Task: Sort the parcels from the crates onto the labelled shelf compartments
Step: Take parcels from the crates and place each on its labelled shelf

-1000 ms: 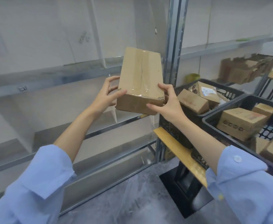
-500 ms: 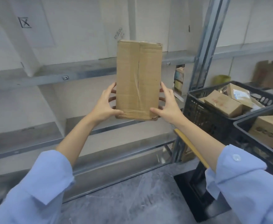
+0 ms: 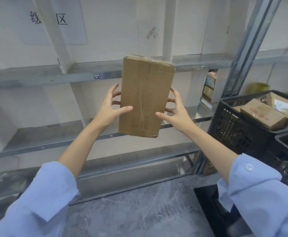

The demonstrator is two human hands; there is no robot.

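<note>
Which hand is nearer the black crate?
Right. The right hand grips the box's right edge, on the crate's side; the left hand grips its left edge, with the box between it and the crate.

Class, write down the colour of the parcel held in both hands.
The parcel is plain brown cardboard, best seen in the head view.

Light-blue shirt sleeves (image 3: 42,202) — cuffs turned back, white button (image 3: 249,167) on the right.

Matt cardboard parcel (image 3: 145,98), glossy tape; dull metal shelf (image 3: 37,77); black plastic crate (image 3: 232,124).
</note>
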